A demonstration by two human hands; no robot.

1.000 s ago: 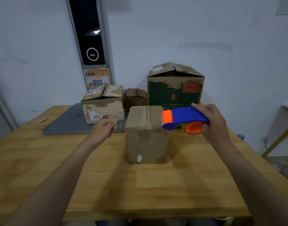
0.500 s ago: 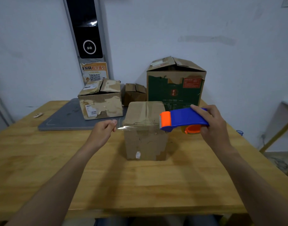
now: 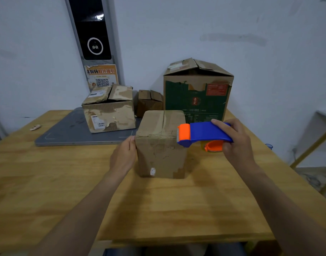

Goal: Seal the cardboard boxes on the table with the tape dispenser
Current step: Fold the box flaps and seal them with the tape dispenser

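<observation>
The box [image 3: 161, 145] stands on the desk [image 3: 66, 182], midway between its side edges. The left hand [image 3: 123, 157] presses straight fingers against the box's left side. The right hand [image 3: 236, 145] grips the tape dispenser [image 3: 204, 133] at the box's top.

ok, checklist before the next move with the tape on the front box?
1. Front box flaps closed: ok, they meet at the top seam.
2. Left hand bracing: ok, presses the box's left side.
3. Tape dispenser held: ok, right hand grips it, orange head at the box's top right edge.
4. Tape across the top: cannot tell, clear film not visible.
5. Green box behind sealed: not ok, flaps raised.
</observation>
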